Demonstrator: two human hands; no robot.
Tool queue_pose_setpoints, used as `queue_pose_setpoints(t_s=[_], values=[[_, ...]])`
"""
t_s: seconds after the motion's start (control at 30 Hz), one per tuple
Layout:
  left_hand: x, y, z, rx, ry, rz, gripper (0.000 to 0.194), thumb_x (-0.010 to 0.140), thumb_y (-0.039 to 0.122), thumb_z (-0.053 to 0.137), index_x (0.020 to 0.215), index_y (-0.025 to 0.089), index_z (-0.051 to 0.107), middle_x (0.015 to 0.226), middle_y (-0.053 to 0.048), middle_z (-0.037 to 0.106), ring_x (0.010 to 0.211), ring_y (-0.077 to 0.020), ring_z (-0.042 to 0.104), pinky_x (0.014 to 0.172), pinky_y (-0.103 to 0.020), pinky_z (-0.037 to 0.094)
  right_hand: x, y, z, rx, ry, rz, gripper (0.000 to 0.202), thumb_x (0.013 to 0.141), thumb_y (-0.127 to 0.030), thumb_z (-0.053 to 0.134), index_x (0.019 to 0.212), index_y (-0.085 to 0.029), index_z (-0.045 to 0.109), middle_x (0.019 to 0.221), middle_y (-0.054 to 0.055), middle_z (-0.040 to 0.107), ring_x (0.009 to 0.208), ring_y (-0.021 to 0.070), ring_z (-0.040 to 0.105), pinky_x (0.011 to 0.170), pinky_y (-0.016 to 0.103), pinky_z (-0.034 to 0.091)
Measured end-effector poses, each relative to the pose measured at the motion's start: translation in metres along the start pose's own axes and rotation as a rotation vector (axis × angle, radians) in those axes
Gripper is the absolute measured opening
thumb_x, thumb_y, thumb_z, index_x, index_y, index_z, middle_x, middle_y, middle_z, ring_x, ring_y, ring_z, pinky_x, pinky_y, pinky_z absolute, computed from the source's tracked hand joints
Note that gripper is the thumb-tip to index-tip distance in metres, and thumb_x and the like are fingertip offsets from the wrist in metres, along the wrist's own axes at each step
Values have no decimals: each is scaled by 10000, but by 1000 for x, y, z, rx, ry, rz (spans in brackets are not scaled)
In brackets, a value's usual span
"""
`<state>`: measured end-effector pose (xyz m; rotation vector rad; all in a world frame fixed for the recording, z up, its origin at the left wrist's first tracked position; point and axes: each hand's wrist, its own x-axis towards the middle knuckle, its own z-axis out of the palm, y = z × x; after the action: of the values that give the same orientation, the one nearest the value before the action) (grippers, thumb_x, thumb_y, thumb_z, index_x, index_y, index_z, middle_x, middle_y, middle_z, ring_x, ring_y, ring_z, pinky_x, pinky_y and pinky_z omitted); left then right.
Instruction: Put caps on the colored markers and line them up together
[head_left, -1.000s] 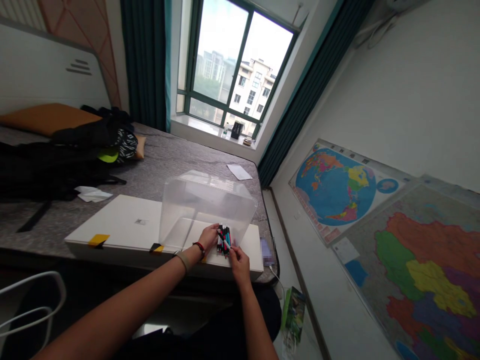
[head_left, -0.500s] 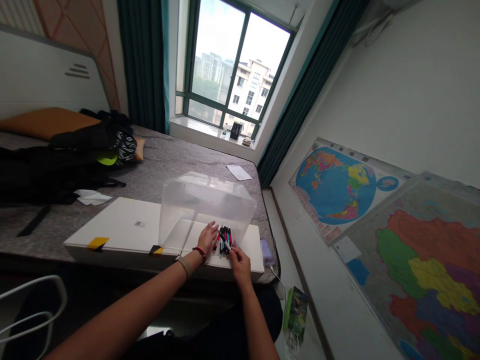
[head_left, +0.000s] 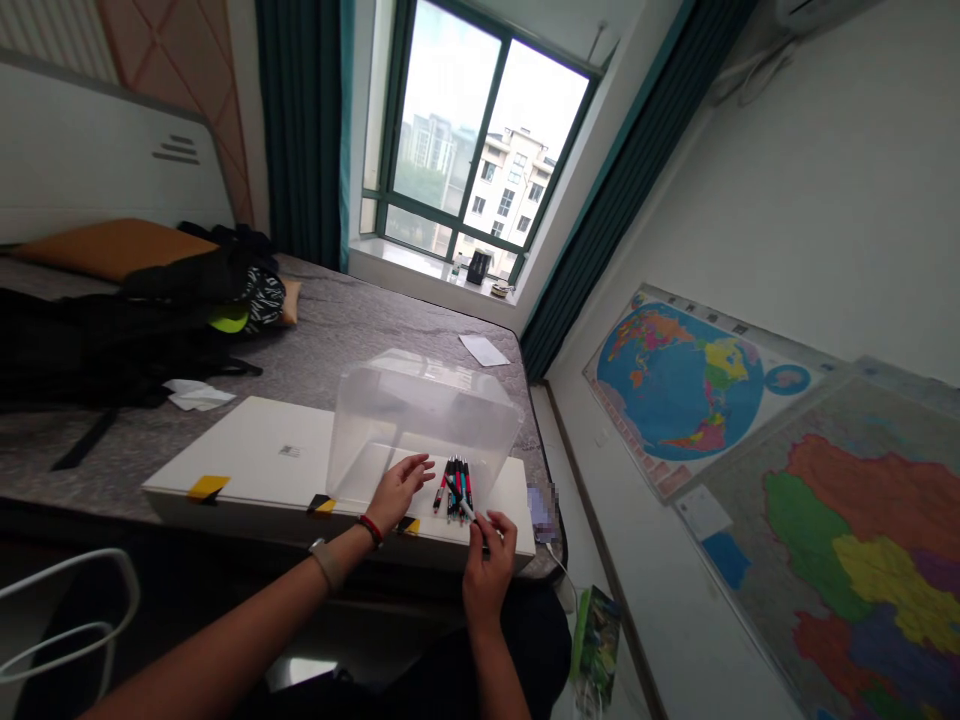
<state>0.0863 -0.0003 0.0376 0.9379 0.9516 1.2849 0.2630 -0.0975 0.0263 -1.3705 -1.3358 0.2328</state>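
Several pens (head_left: 458, 472) with black, red and teal parts lie side by side in a bunch on a white box (head_left: 247, 446). Just left of them is my left hand (head_left: 400, 489), its fingers stretched out and holding nothing. My right hand (head_left: 490, 568), nearer to me, pinches the white end of a black-and-white pen (head_left: 466, 510). That pen's dark end points up and left across the bunch. Behind the pens, a clear plastic bin (head_left: 420, 405) rests on its side on the box, its opening toward me.
The white box lies along the edge of a grey mattress (head_left: 360, 310). To its right is a blurred phone-like object (head_left: 541, 512) with a white cable. Dark clothing (head_left: 97, 345) and crumpled paper (head_left: 199, 394) lie at left. Wall maps (head_left: 682, 375) hang at right.
My left hand has moved back to the left, away from the pens. My right hand has drawn slightly toward me and right, with the pen still pinched. The camera view has shifted a little.
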Motion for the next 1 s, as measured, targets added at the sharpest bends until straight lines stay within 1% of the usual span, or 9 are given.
queue_pose_setpoints(t_s=[0.1, 0.27, 0.37, 0.43, 0.5, 0.63, 0.77, 0.9, 1.0], values=[[-22, 10, -18, 107, -28, 56, 579, 766, 513, 635, 1204, 141, 561, 1258, -187, 601, 1059, -274, 641, 966, -457, 455, -10, -13, 9, 59, -91, 11, 279, 927, -329, 503, 1088, -196, 686, 981, 87, 584, 942, 200, 575, 871, 330, 448], [-43, 23, -30, 198, -191, -39, 575, 814, 527, 566, 1273, 181, 546, 1350, -156, 538, 1144, -279, 589, 861, -402, 531, -2, -32, 47, 159, -183, 63, 265, 925, -347, 503, 1032, -185, 682, 930, 65, 598, 885, 185, 582, 800, 300, 472], [-40, 30, -28, 260, -210, 63, 527, 849, 520, 520, 1246, 176, 571, 1283, -138, 598, 1133, -257, 590, 899, -391, 512, 9, -41, 73, 193, -347, 4, 245, 919, -331, 508, 1022, -188, 679, 917, 61, 624, 846, 175, 590, 728, 274, 487], [-32, 33, -30, 316, -173, 169, 483, 875, 505, 485, 1205, 171, 598, 1206, -124, 647, 1052, -238, 630, 898, -379, 508, 17, -43, 88, 187, -493, -33, 225, 910, -321, 516, 980, -187, 683, 883, 54, 638, 806, 168, 594, 656, 251, 492], [-20, 34, -37, 428, -126, 259, 433, 893, 482, 464, 1155, 176, 622, 1112, -106, 686, 956, -226, 658, 864, -367, 514, 27, -41, 100, 172, -573, -56, 212, 901, -312, 522, 951, -184, 683, 889, 54, 649, 803, 166, 602, 631, 241, 500], [8, 26, -60, 727, -44, 401, 350, 921, 411, 423, 1083, 186, 636, 972, -83, 700, 939, -231, 642, 883, -384, 484, 46, -34, 119, 156, -533, -73, 212, 898, -278, 505, 975, -181, 677, 936, 63, 654, 860, 171, 615, 716, 261, 524], [27, 6, -78, 838, -14, 459, 342, 939, 360, 369, 1119, 188, 604, 1069, -94, 671, 1002, -231, 620, 910, -398, 474, 55, -28, 138, 150, -505, -86, 217, 899, -244, 472, 971, -189, 670, 934, 58, 655, 870, 167, 613, 748, 262, 506], [32, -10, -89, 934, -80, 542, 349, 955, 349, 350, 1159, 188, 582, 1085, -104, 649, 1029, -232, 596, 924, -411, 467, 56, -19, 157, 52, -405, -70, 197, 899, -257, 465, 870, -188, 647, 828, 41, 647, 751, 160, 584, 666, 251, 448], [35, -11, -96, 1009, -144, 579, 344, 963, 328, 336, 1174, 204, 579, 1057, -100, 648, 1006, -231, 593, 903, -410, 474, 59, -11, 169, 23, -333, 0, 317, 945, -321, 390, 738, -190, 591, 697, 19, 611, 653, 153, 540, 612, 251, 388]])
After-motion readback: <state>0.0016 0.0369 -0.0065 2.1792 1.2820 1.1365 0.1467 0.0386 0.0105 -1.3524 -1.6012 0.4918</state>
